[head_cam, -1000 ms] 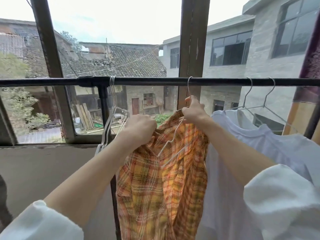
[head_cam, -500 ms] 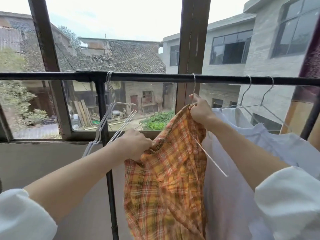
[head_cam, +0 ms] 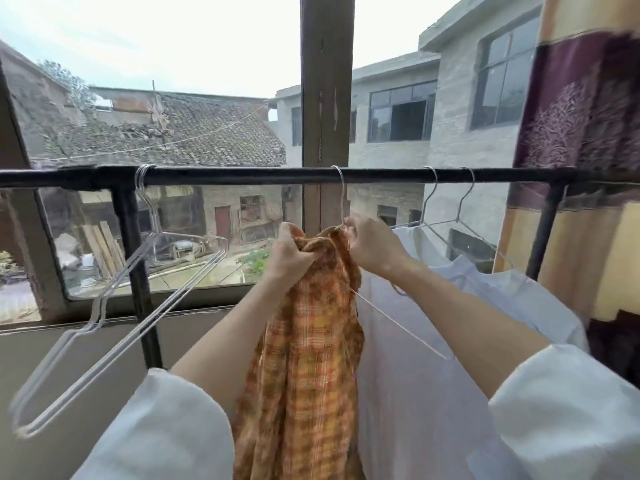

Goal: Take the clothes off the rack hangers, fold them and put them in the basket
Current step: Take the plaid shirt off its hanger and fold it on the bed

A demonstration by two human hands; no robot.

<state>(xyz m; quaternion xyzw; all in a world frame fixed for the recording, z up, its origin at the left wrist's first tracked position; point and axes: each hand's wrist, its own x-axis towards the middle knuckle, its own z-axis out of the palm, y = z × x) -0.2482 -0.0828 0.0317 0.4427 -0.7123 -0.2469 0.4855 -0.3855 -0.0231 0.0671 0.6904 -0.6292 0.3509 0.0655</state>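
From the head camera, we grip the orange plaid shirt [head_cam: 304,358] up at its collar end, just below the black rail [head_cam: 242,175]: our left hand [head_cam: 289,259] has its fingers curled tight round a bunch of the cloth, and our right hand [head_cam: 372,249] pinches the collar edge right where the neck of the wire hanger [head_cam: 341,199] comes down from its hook on the rail. One thin arm of that hanger pokes out below our right wrist, slanting down across the white shirt [head_cam: 433,341] that hangs just beside the plaid one, so we judge the plaid shirt is already half off. To finish well, we should hold the hanger steady with the right hand and draw the gathered cloth down and toward the left, off the remaining arm, without tugging hard, since thin wire could catch a loose weave. The plaid cloth looks light and crinkled, falling in long soft folds; the white shirt looks smoother and hangs in broad, flat drapes. A bundle of empty hangers [head_cam: 114,306], thin white wire in long narrow triangles, dangles tilted from the rail well to the left. The rail is a dark round bar, dull and slightly rough-looking. No basket shows in this view, so we cannot tell where it stands.
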